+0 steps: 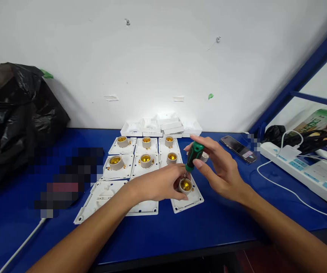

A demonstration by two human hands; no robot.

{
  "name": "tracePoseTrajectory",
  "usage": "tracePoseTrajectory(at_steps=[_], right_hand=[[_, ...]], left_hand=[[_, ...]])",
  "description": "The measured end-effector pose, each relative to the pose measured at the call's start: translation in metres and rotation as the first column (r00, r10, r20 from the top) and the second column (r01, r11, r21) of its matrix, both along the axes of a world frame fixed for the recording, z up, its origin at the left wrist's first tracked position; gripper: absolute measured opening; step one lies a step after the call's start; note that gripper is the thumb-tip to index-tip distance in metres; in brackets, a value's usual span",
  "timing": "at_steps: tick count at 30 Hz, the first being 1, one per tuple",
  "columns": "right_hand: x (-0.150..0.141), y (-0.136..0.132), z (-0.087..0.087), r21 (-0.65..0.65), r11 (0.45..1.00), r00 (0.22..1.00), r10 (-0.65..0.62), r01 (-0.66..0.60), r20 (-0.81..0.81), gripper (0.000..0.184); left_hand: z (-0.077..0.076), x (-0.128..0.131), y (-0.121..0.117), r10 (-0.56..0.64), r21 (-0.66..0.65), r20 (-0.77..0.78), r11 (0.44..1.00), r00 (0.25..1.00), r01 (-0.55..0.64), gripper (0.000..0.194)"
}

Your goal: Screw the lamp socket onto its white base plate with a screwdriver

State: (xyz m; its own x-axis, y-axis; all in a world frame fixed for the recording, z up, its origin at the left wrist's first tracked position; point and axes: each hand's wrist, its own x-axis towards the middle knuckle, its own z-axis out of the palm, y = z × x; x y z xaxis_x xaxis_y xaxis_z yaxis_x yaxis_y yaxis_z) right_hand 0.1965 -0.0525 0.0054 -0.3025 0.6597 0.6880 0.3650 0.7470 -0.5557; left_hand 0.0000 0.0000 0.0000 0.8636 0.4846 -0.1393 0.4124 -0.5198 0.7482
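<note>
- Screwdriver (195, 153): one, tip down at the near socket (186, 185), loosely pinched by the right hand (219, 168).
- Left hand (167, 182): pinching that socket, on one plate (190, 203).
- Sockets (145, 161) farther left: six; perhaps another behind the right hand.
- Table (226, 220): blue surface spans rightward from plate to strip (291, 163), and to the near edge.

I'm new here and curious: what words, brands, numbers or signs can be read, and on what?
None reads clearly.
Green packet: lettering, too slanted and blurred to read.
Phone: any screen text is too small.
Power strip: any markings are too small.
Screwdriver: no legible text.
</note>
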Motion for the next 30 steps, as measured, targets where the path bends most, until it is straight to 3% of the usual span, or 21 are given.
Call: tracePoseTrajectory(at_steps=[3,10,18,24,30], right_hand=[[0.0012,-0.002,-0.0001,-0.073,0.997,0.999,0.034,-0.033,0.011,0.057],[0.0014,0.0002,0.0007,-0.11,0.985,0.992,0.128,-0.13,-0.02,0.052],[0.0009,0.0075,-0.0076,0.172,0.984,0.997,-0.046,0.054,-0.054,0.059],[-0.0009,0.0036,-0.0043,0.145,0.989,0.999,-0.037,0.032,0.031,0.056],[0.0011,0.0063,-0.0045,0.213,0.97,0.992,-0.107,0.119,-0.067,0.059]], left_hand=[[0.0008,0.0003,0.0005,-0.012,-0.013,0.004,1.0,1.0,0.012,0.029],[0.0012,0.0003,0.001,-0.026,0.017,0.006,1.0,1.0,0.026,0.029],[-0.0006,-0.0009,0.0007,0.012,0.051,-0.029,0.999,1.0,-0.01,0.032],[0.002,0.0,-0.0006,0.019,0.019,-0.036,1.0,0.999,-0.018,0.032],[-0.0005,0.0009,0.0017,-0.01,0.026,-0.01,1.0,1.0,0.011,0.031]])
